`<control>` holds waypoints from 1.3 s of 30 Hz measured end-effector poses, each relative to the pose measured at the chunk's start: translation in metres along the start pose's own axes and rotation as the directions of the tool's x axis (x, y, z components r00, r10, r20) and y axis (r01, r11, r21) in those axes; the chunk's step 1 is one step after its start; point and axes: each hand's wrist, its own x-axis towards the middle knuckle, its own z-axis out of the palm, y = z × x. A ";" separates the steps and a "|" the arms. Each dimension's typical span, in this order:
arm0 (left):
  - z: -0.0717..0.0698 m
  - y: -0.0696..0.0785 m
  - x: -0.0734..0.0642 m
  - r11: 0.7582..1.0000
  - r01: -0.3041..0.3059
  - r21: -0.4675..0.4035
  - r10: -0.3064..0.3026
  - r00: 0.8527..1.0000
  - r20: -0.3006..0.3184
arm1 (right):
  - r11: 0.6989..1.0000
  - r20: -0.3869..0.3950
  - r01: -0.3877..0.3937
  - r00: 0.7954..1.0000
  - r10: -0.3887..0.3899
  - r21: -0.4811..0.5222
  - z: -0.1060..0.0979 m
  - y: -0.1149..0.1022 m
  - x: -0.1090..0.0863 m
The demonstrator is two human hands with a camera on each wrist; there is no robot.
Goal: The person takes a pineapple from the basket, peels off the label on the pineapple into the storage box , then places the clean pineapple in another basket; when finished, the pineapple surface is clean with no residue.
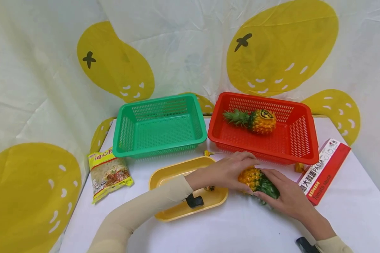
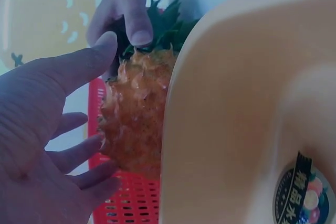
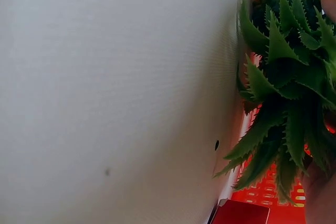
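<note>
A pineapple [image 1: 251, 178] with orange skin and a green spiky crown [image 3: 283, 77] lies on its side over the white table, in front of the red basket. My right hand [image 1: 285, 193] holds it around the crown end, thumb and fingers on either side. At the fruit's other end is my left hand [image 1: 226, 172], thumb and fingers spread apart. In the left wrist view its fingertips [image 2: 107, 169] come right at the skin, and its thumb reaches toward the right hand's fingers. A second pineapple [image 1: 263, 121] lies in the red basket [image 1: 291, 147].
A green basket [image 1: 164, 131] stands back left. Under the left forearm is a yellow tray [image 1: 174, 212] with a round label [image 2: 304, 195] inside. A pasta bag [image 1: 111, 174] lies far left, and a red and white pasta box [image 1: 326, 172] at right.
</note>
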 end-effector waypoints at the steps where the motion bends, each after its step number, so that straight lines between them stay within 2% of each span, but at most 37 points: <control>1: 0.001 0.000 0.002 1.000 0.004 0.000 -0.004 1.000 0.008 | 1.000 -0.002 0.003 1.000 -0.003 -0.002 0.000 0.000 0.000; 7: 0.008 0.004 0.011 0.999 0.036 0.027 -0.037 0.998 0.053 | 1.000 -0.004 0.014 1.000 -0.014 0.003 -0.001 -0.001 0.000; 13: 0.015 0.011 0.016 0.985 0.068 0.155 -0.086 0.990 0.111 | 1.000 0.003 -0.008 1.000 0.008 0.014 0.000 -0.002 -0.001; 17: 0.020 0.012 0.017 0.976 0.052 0.210 -0.073 0.993 0.092 | 1.000 0.003 -0.009 1.000 0.009 0.010 0.000 -0.003 -0.001; 21: 0.023 0.010 0.017 0.977 0.042 0.209 -0.059 0.995 0.074 | 1.000 -0.010 0.010 1.000 -0.010 -0.003 -0.005 -0.003 0.000; 27: 0.026 0.009 0.017 0.976 0.045 0.213 -0.058 0.997 0.051 | 0.997 -0.108 0.070 0.991 -0.074 -0.041 -0.030 -0.004 0.006; 32: 0.029 0.010 0.017 0.962 0.041 0.270 -0.050 0.998 0.029 | 0.990 -0.233 0.128 0.963 -0.137 -0.051 -0.062 -0.001 0.016; 36: 0.029 0.012 0.017 0.956 0.051 0.289 -0.064 0.997 0.036 | 0.994 -0.305 0.098 0.946 -0.106 -0.041 -0.083 0.013 0.024; 39: 0.030 0.014 0.017 0.952 0.057 0.300 -0.074 0.996 0.045 | 0.999 -0.322 0.033 0.946 -0.040 -0.026 -0.092 0.025 0.027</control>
